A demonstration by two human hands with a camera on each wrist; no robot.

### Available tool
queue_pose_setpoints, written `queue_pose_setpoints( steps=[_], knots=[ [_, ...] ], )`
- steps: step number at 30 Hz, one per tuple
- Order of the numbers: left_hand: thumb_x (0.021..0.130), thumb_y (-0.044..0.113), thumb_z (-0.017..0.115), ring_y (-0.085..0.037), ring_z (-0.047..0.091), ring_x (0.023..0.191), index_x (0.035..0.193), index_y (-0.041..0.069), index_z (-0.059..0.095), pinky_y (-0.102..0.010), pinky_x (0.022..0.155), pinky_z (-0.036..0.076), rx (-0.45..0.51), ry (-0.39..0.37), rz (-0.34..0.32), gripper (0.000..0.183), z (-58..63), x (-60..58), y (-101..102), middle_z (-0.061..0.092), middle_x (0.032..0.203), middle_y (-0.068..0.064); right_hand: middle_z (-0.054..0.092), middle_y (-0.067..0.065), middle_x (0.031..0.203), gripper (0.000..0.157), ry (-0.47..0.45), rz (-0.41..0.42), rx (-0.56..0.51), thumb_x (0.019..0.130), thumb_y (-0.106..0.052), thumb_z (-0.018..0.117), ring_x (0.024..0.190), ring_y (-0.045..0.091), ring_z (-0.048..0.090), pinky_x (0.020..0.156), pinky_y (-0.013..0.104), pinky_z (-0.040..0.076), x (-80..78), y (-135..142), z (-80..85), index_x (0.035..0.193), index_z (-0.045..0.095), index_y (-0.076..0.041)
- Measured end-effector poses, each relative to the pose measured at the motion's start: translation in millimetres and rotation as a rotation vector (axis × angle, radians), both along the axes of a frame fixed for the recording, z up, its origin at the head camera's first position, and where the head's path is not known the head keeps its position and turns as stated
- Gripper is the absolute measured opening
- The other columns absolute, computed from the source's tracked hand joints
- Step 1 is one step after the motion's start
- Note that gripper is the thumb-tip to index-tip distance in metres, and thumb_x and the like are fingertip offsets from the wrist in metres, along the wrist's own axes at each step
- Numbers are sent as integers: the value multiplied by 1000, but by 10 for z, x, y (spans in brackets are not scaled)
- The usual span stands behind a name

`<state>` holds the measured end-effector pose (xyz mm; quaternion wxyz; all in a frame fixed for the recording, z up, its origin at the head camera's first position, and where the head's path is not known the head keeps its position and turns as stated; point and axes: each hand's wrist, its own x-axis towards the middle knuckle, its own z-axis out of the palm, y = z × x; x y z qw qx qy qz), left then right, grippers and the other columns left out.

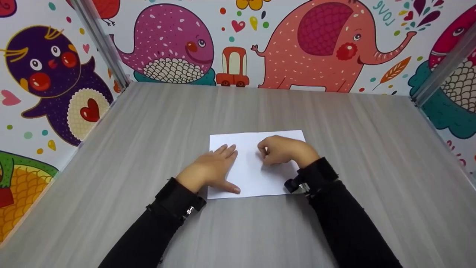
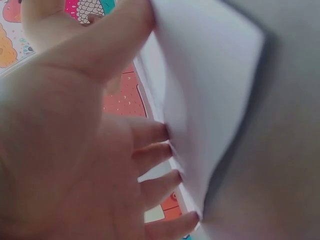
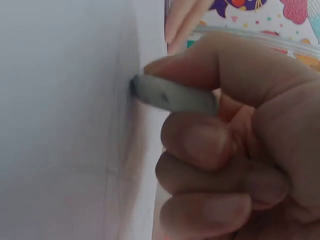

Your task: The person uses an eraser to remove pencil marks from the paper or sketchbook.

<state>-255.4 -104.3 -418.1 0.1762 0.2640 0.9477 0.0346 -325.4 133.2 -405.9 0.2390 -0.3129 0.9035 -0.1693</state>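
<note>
A sheet of white paper (image 1: 256, 182) lies on the table. My left hand (image 1: 210, 169) rests flat on its left part with fingers and thumb spread; in the left wrist view the fingertips (image 2: 170, 227) and thumb press against the paper. My right hand (image 1: 280, 149) is over the right half of the sheet. Between thumb and index finger it pinches a small off-white eraser (image 3: 175, 95), whose dark, smudged end touches the paper. Faint grey pencil lines (image 3: 107, 175) run across the sheet in the right wrist view. From the head view the eraser is hidden by the fingers.
The grey wood-grain table (image 1: 156, 123) extends around the paper on every side. Panels printed with cartoon animals (image 1: 316, 44) stand along its back and sides, with metal posts (image 1: 100, 41) at the corners. Black wrist straps and sleeves (image 1: 349, 219) cover both forearms.
</note>
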Motion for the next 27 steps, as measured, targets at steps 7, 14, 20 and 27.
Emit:
queue_pose_setpoints(
  steps=[7,14,20,27],
  knots=[
    [86,70,78,-36,15,164,168,0,27,-53,129,25,-23,8,-5,119,-17,-11,-1,17,178,-16,58,-1,72,8,-75,11,-84,93,-12,72,60,12,55,54,26,46,54,-139,-51,95,64,-11],
    [86,70,78,-36,15,164,167,0,28,-53,129,25,-4,8,-12,118,-22,-29,19,18,177,-16,56,-1,68,12,-105,8,-19,89,-4,70,56,12,53,52,25,43,57,-112,-34,87,60,-11],
    [86,69,78,-35,15,164,167,0,27,-54,129,25,-8,8,-10,118,-21,-23,9,17,178,-15,58,-1,66,7,-128,-7,-61,93,-9,70,54,11,53,49,24,44,57,-144,-26,95,64,-11],
    [86,71,77,-35,15,164,168,1,27,-55,128,25,-12,16,-11,118,-26,-14,-12,18,178,-15,57,-2,63,13,-141,-14,-14,88,-3,71,52,11,50,48,24,40,83,-158,-3,86,60,-11]
  ],
)
